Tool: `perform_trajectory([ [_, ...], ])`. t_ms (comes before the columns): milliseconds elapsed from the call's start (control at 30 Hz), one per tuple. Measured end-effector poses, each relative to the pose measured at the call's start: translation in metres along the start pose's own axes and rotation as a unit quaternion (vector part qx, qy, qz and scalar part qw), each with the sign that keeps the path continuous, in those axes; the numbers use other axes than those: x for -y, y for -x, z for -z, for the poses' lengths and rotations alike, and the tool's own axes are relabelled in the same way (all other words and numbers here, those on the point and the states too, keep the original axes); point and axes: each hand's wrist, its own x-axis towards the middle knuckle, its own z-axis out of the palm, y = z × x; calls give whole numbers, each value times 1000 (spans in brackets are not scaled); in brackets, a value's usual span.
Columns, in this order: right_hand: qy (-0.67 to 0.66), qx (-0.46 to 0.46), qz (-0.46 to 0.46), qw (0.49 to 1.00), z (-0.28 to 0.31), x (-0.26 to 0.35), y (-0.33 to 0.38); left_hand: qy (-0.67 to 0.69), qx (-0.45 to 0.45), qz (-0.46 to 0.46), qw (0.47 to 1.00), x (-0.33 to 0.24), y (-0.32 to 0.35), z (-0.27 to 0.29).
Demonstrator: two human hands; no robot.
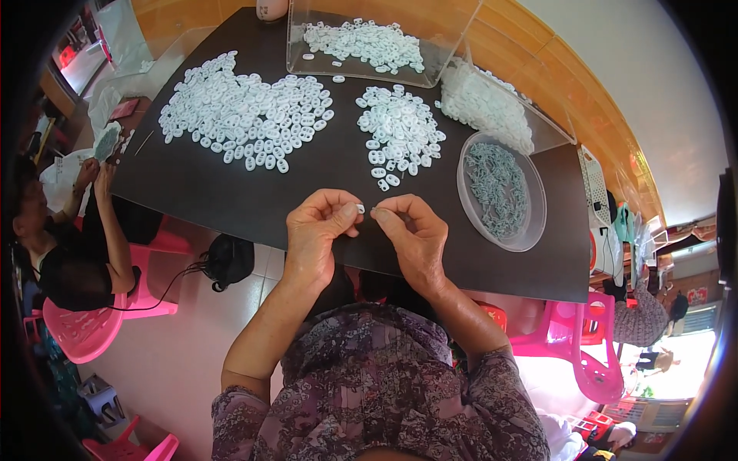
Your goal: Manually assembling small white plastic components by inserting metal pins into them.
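Near the front edge of the dark table, my left hand (314, 234) pinches a small white plastic piece (360, 209) between thumb and fingers. Close beside it, my right hand (419, 240) is also closed in a pinch; what its fingertips hold is too small to make out. Just beyond my hands lies a small pile of white pieces (400, 127), a few of them strayed toward me. A wider pile of white oval pieces with two holes (246, 115) spreads to the left. On the right, a round clear tub (539, 223) holds a tangle of grey-green small parts (498, 188).
At the back stands a clear box (296, 46) with more white pieces, and beside it a filled clear bag (484, 104). A thin rod (144, 144) lies at the left edge. Another person (77, 246) works at left. Pink chairs (596, 346) flank the table.
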Motion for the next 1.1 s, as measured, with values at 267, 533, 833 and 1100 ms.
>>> perform_trajectory([
  [267,3,3,55,998,-11,1,-4,26,37,-20,999,4,5,-1],
  [533,15,8,57,998,-10,4,-7,-96,13,-72,993,6,17,-5],
  [833,53,63,36,996,7,5,-4,15,21,37,999,-2,16,4],
  [1100,56,95,25,994,3,9,-3,-13,29,-2,999,0,21,5],
])
